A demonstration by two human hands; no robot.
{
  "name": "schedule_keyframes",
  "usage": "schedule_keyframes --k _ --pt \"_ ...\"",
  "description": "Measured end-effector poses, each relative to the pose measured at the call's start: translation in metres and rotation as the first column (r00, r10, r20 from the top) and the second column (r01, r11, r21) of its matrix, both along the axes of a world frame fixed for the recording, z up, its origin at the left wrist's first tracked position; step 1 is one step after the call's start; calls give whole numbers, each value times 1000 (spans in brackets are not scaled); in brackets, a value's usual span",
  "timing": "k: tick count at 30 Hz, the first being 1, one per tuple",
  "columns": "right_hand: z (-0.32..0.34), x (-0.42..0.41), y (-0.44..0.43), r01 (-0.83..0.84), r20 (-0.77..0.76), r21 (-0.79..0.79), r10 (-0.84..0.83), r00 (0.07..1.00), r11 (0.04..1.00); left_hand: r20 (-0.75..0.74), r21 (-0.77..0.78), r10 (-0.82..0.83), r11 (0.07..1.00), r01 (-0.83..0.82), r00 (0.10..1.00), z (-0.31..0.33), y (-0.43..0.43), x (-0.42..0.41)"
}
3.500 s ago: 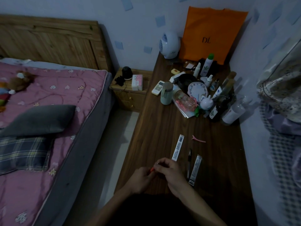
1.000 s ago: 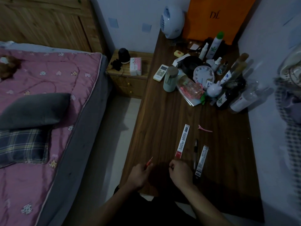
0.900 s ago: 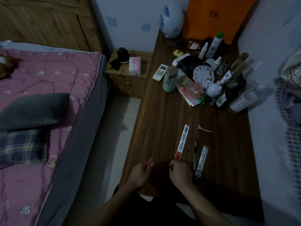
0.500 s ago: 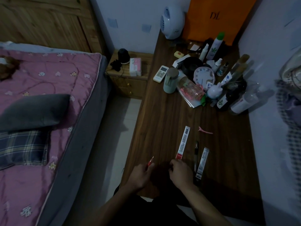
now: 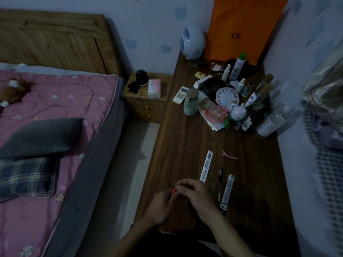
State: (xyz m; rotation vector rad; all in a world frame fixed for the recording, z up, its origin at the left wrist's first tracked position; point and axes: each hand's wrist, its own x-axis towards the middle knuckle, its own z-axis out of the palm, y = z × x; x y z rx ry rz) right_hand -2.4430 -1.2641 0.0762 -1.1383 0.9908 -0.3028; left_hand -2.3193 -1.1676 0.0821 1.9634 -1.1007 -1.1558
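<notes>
Left hand (image 5: 161, 205): fingers curled, pinching the small red piece (image 5: 173, 191). Right hand (image 5: 195, 194): fingers curled, tips closed on the piece's thin upper end. The hands were apart half a second ago and now meet. The piece sits between both hands, over the desk (image 5: 185, 145), left of the white packet strip (image 5: 206, 167) and black pen (image 5: 220, 184).

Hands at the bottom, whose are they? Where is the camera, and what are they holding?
The camera sits on a person's head and looks down, so you see their own arms. The left hand and right hand pinch a small red thing with a thin tip; I cannot tell what it is. Below them is a brown desk. On it lie a white packet, a pen, a second packet and a pink clip. Bottles and a clock crowd the far end. A pink bed stands on the left.
</notes>
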Motion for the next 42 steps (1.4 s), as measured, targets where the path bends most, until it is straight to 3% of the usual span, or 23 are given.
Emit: schedule_keyframes --k 8,15,19,28,35,39,42 --pt "6 -8 3 37 57 93 -42 997 995 -26 -19 -6 1000 5 1000 17 0 -9" --pt "15 -15 -5 158 88 140 -172 981 977 91 12 -40 999 39 995 18 4 -12" --pt "20 -21 -10 113 123 110 -126 984 987 91 60 -46 997 40 995 15 10 -13" --pt "7 -20 -2 145 277 437 -286 917 888 134 37 -76 997 72 988 13 11 -15" --pt "8 -19 -6 219 264 418 -349 899 882 171 60 -95 994 86 981 11 14 -14" --pt "8 -20 -16 432 169 549 -602 781 715 160 48 -107 994 101 981 6 19 -17" --pt "2 -28 -24 522 83 565 -673 735 639 63 52 -54 997 51 997 1 21 -17"
